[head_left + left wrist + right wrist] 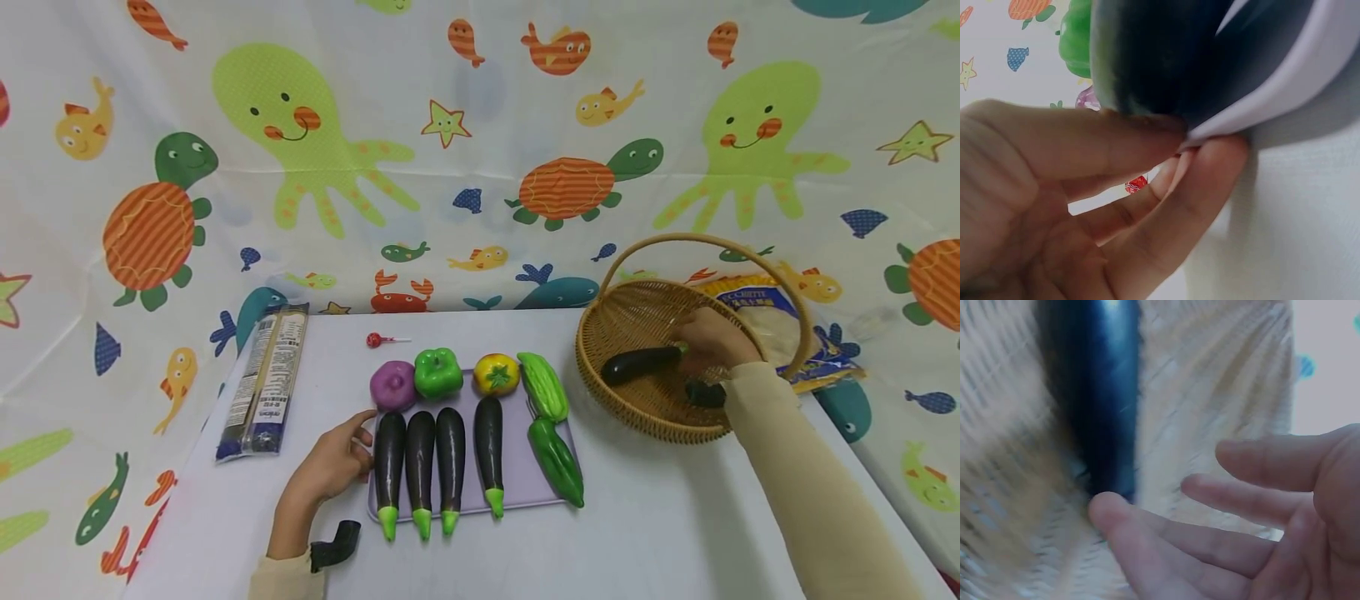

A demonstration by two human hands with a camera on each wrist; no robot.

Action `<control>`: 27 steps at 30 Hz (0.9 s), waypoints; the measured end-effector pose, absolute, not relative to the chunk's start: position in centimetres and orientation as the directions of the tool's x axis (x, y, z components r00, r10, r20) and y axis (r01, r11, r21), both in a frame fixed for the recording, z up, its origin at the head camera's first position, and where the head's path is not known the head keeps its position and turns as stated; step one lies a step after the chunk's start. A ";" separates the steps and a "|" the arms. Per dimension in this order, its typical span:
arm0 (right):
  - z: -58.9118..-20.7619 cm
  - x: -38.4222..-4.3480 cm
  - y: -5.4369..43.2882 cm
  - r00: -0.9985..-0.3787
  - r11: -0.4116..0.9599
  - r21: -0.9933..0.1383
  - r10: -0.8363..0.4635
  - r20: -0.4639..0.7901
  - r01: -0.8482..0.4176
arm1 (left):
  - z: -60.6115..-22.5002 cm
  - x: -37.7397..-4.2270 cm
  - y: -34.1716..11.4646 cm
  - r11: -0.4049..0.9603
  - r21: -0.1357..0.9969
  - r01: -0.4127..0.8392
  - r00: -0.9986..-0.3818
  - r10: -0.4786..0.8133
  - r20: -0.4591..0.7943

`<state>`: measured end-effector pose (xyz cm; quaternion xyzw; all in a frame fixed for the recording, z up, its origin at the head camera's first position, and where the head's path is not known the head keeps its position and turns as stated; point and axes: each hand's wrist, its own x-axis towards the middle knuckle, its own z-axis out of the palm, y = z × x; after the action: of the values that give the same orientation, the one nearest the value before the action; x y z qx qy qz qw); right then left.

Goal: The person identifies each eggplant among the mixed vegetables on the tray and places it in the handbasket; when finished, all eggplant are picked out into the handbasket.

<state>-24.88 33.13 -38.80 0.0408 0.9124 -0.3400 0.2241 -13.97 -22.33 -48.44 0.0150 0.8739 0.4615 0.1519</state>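
Note:
At the left edge of the lilac tray [520, 467], my left hand [333, 461] pinches the rim [1279, 94], thumb above and fingers beneath. Right beside it lies the leftmost eggplant [389, 458] of several dark ones in a row, green stems toward me. My right hand [711, 337] is inside the wicker basket [633, 317], by the green stem end of another eggplant [641, 365]. In the right wrist view its thumb and fingers [1210, 547] are spread apart, with one fingertip overlapping the eggplant's end.
A purple onion [393, 385], green bell pepper [438, 373], yellow tomato-like piece [497, 374], bitter melon [543, 386] and long green pepper [556, 461] lie along the tray. Beyond are a lollipop [375, 340], a noodle pack [264, 379] and a pasta bag [772, 317]. The basket handle [697, 238] arches overhead.

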 end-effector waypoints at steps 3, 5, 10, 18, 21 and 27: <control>-37.1 -24.0 31.2 -0.911 0.801 -0.589 -0.160 -0.381 0.106 | -48.4 -13.9 -22.4 0.574 0.811 -0.114 -0.953 0.166 -0.252; -35.7 -22.8 29.4 -0.931 0.819 -0.573 -0.185 -0.314 0.031 | -48.4 -13.9 -22.4 0.576 0.810 -0.111 -0.954 0.168 -0.249; -33.3 -17.9 24.1 -0.980 0.863 -0.484 -0.192 -0.044 -0.148 | -48.4 -14.0 -22.4 0.580 0.808 -0.106 -0.955 0.166 -0.245; -37.6 -9.8 14.1 -0.933 0.844 -0.402 -0.294 0.208 -0.355 | -48.4 -14.0 -22.3 0.573 0.811 -0.117 -0.955 0.158 -0.250; -40.9 -7.6 11.2 -0.907 0.811 -0.409 -0.386 0.166 -0.419 | -48.4 -14.0 -22.3 0.572 0.812 -0.117 -0.956 0.157 -0.248; -45.2 -5.7 8.0 -0.870 0.780 -0.413 -0.488 0.069 -0.470 | -48.6 -14.0 -22.4 0.570 0.814 -0.111 -0.957 0.161 -0.243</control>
<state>-5.73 7.97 -45.17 -0.2541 0.9431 -0.2135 0.0207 -13.97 -22.41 -48.56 0.0145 0.8738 0.4634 0.1468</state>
